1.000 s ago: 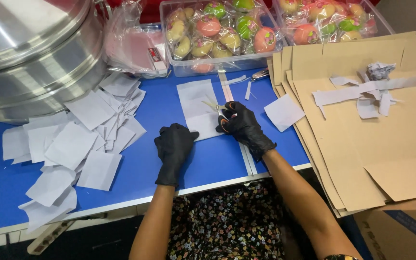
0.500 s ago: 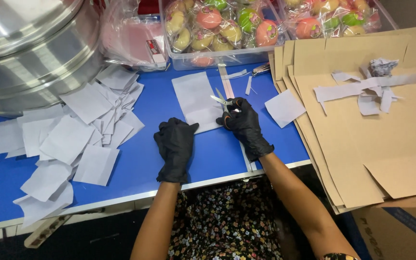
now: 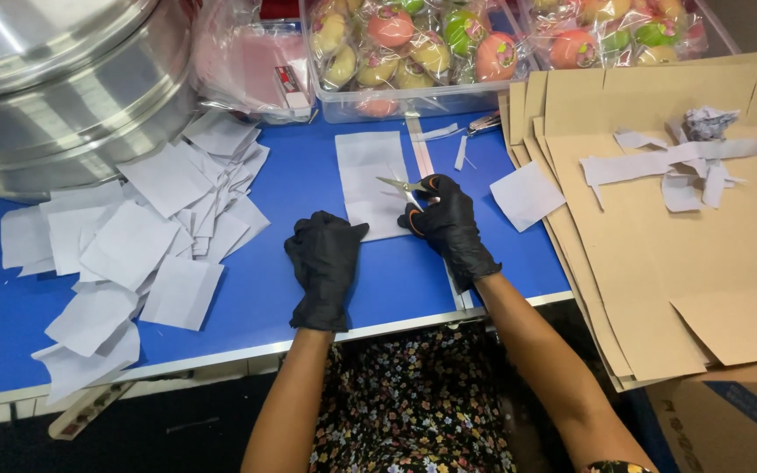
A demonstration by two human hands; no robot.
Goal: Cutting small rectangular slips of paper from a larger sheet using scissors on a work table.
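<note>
Both hands wear black gloves. My right hand (image 3: 449, 221) grips small scissors (image 3: 405, 186) with orange-and-black handles, blades parted and pointing left over a white paper sheet (image 3: 368, 172) lying on the blue table (image 3: 265, 289). My left hand (image 3: 321, 263) rests flat on the table, its fingertips touching the sheet's lower left corner. A single cut white square (image 3: 526, 194) lies to the right of the scissors hand.
Several cut white squares are heaped at left (image 3: 133, 250) beside a large metal steamer pot (image 3: 54, 88). Clear tubs of wrapped coloured buns (image 3: 413, 57) stand at the back. Flat brown cardboard (image 3: 676, 228) with paper scraps (image 3: 676, 166) covers the right.
The scissors have swung from pointing up the sheet to pointing left across it, blades still parted. My left hand stays on the sheet's corner. The view shifted slightly.
</note>
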